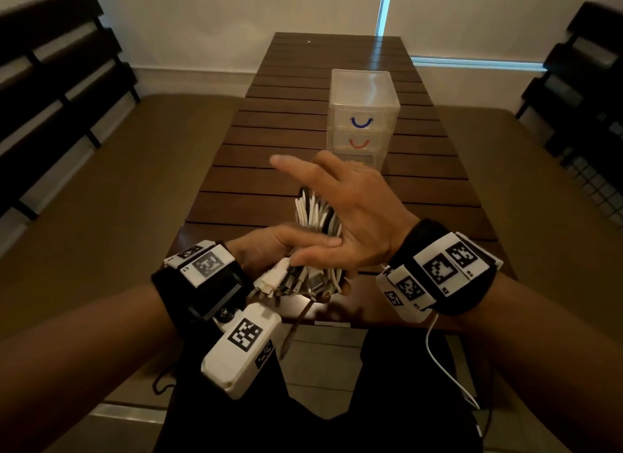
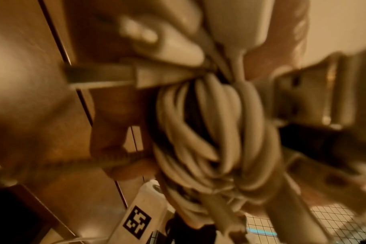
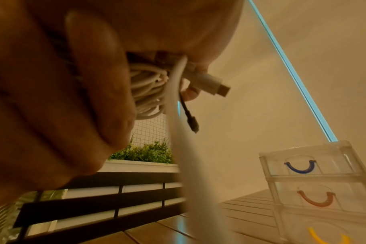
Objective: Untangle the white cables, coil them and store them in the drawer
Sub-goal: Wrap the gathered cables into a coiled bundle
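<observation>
A bundle of coiled white cables (image 1: 317,213) (image 2: 209,132) (image 3: 148,85) hangs in the air over the table's near edge, between both hands. My left hand (image 1: 269,247) grips the lower part of the coil. Several plugs stick out beside it, among them a white USB plug (image 1: 269,279) (image 3: 211,82). My right hand (image 1: 347,200) (image 3: 52,99) lies flat against the coil's right side with fingers stretched out and the thumb laid across the left fingers. The clear three-drawer unit (image 1: 364,115) (image 3: 311,173), with blue, red and yellow handles, stands behind the hands, its drawers pushed in.
The dark slatted wooden table (image 1: 303,82) runs away from me, with dark slatted benches on both sides. A thin black cable end (image 3: 190,118) dangles from the bundle. A green plant (image 3: 144,151) stands behind the bench. A white lead (image 1: 438,358) hangs from my right wrist.
</observation>
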`<action>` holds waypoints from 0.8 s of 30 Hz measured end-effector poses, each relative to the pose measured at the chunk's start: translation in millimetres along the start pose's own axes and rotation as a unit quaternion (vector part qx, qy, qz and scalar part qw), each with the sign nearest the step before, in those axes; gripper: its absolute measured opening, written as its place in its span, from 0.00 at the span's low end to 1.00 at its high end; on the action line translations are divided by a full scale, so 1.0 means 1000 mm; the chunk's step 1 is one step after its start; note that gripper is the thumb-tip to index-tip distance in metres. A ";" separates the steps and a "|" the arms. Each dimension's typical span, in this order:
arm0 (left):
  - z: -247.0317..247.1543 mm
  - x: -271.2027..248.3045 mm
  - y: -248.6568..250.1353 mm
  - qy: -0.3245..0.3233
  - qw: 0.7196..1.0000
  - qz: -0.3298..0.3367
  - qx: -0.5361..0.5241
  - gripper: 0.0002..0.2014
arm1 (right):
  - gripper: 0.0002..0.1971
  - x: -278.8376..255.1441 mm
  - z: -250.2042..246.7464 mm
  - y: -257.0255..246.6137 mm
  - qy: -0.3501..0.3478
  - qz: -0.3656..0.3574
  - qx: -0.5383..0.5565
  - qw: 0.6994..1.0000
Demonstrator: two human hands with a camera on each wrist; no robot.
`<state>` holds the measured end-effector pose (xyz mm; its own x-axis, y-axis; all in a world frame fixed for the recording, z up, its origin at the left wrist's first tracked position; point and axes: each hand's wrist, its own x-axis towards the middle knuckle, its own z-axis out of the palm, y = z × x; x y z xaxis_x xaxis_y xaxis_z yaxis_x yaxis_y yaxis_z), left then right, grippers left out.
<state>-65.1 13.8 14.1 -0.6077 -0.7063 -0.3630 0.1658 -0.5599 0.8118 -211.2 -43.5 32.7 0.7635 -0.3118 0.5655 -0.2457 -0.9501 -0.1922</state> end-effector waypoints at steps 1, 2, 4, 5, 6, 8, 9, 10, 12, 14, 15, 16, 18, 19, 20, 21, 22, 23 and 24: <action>0.001 -0.001 0.001 0.009 1.000 -0.005 0.006 0.19 | 0.51 0.000 -0.001 0.001 -0.014 0.005 -0.013 1.000; 0.003 -0.001 0.000 0.027 1.000 -0.004 0.009 0.16 | 0.53 -0.001 -0.001 0.003 -0.030 0.016 -0.020 0.999; 0.002 0.001 -0.001 0.053 0.998 0.012 -0.022 0.09 | 0.55 -0.001 -0.004 0.008 -0.069 0.050 0.001 0.996; 0.002 0.002 -0.001 0.078 0.996 0.030 -0.032 0.13 | 0.55 0.000 -0.006 0.012 -0.095 0.070 0.022 0.993; 0.003 0.002 0.000 0.088 0.995 0.047 -0.026 0.13 | 0.55 0.001 -0.008 0.016 -0.129 0.091 0.045 0.986; -0.001 -0.002 0.000 0.086 0.995 0.049 -0.020 0.11 | 0.54 0.000 -0.014 0.023 -0.198 0.145 0.115 0.963; -0.002 -0.005 0.001 0.084 0.995 0.038 -0.024 0.09 | 0.54 -0.002 -0.018 0.027 -0.218 0.175 0.156 0.947; -0.004 -0.007 0.001 0.089 0.996 0.026 -0.017 0.09 | 0.53 -0.005 -0.022 0.031 -0.232 0.199 0.186 0.934; -0.008 -0.008 -0.003 0.135 0.990 0.025 0.024 0.13 | 0.44 -0.008 -0.026 0.037 -0.246 0.210 0.182 0.928; -0.010 -0.007 -0.006 0.186 0.980 0.037 0.059 0.15 | 0.27 -0.005 -0.027 0.037 -0.257 0.184 0.129 0.940; -0.010 -0.006 -0.006 0.201 0.977 0.038 0.067 0.15 | 0.20 -0.004 -0.026 0.035 -0.266 0.170 0.101 0.944; -0.011 -0.006 -0.005 0.209 0.975 0.038 0.072 0.15 | 0.15 -0.003 -0.025 0.034 -0.275 0.162 0.072 0.945; -0.012 -0.006 -0.003 0.211 0.974 0.034 0.075 0.14 | 0.11 -0.004 -0.024 0.033 -0.285 0.157 0.028 0.945; -0.012 -0.007 -0.002 0.209 0.974 0.035 0.075 0.12 | 0.11 -0.005 -0.023 0.034 -0.284 0.156 0.016 0.946; -0.013 -0.007 -0.002 0.208 0.975 0.038 0.073 0.12 | 0.10 -0.006 -0.023 0.034 -0.280 0.158 0.011 0.947; -0.013 -0.008 -0.002 0.207 0.975 0.039 0.072 0.11 | 0.09 -0.008 -0.022 0.034 -0.275 0.162 0.005 0.948; -0.013 -0.008 -0.001 0.207 0.975 0.039 0.069 0.11 | 0.10 -0.010 -0.021 0.033 -0.269 0.166 -0.001 0.949; -0.014 -0.008 -0.001 0.209 0.975 0.038 0.067 0.11 | 0.11 -0.012 -0.019 0.034 -0.261 0.171 -0.006 0.950; -0.014 -0.009 0.000 0.213 0.974 0.037 0.068 0.11 | 0.12 -0.014 -0.018 0.035 -0.249 0.173 -0.001 0.953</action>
<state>-48.8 13.8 10.5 -0.2156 -0.8740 -0.4354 0.0746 -0.4593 0.8851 -240.9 -72.2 32.3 0.8251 -0.5647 0.0179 -0.5349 -0.7910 -0.2969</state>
